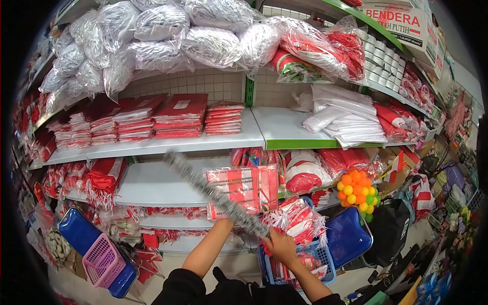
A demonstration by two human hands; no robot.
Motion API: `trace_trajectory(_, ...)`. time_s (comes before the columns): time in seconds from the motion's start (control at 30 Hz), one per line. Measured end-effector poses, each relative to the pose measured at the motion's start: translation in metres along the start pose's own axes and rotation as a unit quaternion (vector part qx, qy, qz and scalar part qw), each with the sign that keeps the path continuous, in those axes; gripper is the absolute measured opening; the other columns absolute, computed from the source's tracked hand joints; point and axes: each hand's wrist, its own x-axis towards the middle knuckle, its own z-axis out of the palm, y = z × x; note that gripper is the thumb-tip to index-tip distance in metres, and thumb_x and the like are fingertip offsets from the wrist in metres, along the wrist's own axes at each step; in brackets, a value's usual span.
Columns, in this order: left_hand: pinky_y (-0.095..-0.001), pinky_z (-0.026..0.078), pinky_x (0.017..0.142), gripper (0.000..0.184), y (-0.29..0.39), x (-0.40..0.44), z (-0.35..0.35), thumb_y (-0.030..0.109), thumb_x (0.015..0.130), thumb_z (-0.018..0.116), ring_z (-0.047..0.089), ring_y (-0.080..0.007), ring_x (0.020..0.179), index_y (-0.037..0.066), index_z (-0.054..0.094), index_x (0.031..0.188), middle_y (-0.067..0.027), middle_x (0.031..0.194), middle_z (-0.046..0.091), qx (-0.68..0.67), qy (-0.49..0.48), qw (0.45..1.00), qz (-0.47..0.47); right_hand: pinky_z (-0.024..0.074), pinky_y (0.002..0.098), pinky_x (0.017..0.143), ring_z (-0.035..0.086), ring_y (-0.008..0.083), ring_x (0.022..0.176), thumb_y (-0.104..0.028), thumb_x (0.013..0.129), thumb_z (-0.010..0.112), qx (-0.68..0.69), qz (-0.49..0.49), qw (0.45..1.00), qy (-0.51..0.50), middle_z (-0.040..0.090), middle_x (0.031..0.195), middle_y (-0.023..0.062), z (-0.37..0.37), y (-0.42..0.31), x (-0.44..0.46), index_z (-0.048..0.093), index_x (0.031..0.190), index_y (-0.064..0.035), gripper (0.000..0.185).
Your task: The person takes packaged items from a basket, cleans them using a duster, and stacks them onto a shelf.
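Before the shelves point(193, 133), a blurred, mottled grey stick point(216, 197) slants across a clear-wrapped red-and-white packet point(268, 185), partly hiding it. The right hand point(281, 246) has its fingers round the stick's lower end; the left hand's point(223, 225) are hidden, their grip unclear.

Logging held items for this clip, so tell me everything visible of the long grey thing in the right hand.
The long grey thing is narrow, roughly straight and mottled grey and white. Its surface looks shaggy or crinkled, but blur leaves the material unclear. The right hand grips its lower end; from there it slants up and left, crossing in front of a red-and-white packet. Whether they touch cannot be told. No separate handle shows.
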Motion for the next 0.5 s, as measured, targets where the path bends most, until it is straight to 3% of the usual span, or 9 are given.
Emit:
trace_trajectory(0.13,-0.0397,0.049,0.085,0.046,-0.002,0.0,0.005,0.045,0.092,0.039,0.058,-0.0246,0.099,0.009,0.05,0.119,-0.0106,0.112,0.058,0.005,-0.01,1.0,-0.008,0.0445,0.0472,0.051,0.059,0.0381,0.058,-0.035,0.089,0.052,0.119,0.137,0.983,0.037,0.059,0.065,0.0188,0.009,0.005,0.019,0.049,0.092,-0.0019,0.033)
trace_trajectory(0.27,-0.04,0.049,0.084,0.045,-0.002,-0.002,0.003,0.044,0.092,0.039,0.058,-0.0247,0.098,0.009,0.051,0.119,-0.0106,0.112,0.058,0.009,-0.003,1.0,-0.01,0.0446,0.0483,0.053,0.059,0.0396,0.06,-0.031,0.091,0.05,-0.057,-0.058,0.995,-0.061,0.058,0.063,0.0218,-0.003,-0.017,0.016,0.05,0.103,0.0013,0.035)
trace_trajectory(0.47,-0.0403,0.05,0.084,0.044,0.006,-0.004,0.002,0.043,0.092,0.039,0.058,-0.0248,0.097,0.009,0.051,0.118,-0.0106,0.111,0.058,0.002,0.01,1.0,0.001,0.0452,0.0486,0.053,0.059,0.0391,0.059,-0.032,0.089,0.053,0.137,0.127,0.982,0.02,0.06,0.069,0.0217,0.019,0.004,0.013,0.051,0.107,0.0003,0.037)
trace_trajectory(0.5,-0.0404,0.05,0.083,0.044,0.008,-0.005,0.002,0.043,0.092,0.039,0.058,-0.0248,0.097,0.009,0.051,0.118,-0.0105,0.111,0.058,0.001,0.013,1.0,0.006,0.0448,0.0489,0.052,0.059,0.0395,0.058,-0.032,0.089,0.053,0.096,0.079,0.992,-0.001,0.06,0.067,0.0221,0.02,0.005,0.006,0.051,0.107,0.0008,0.037)
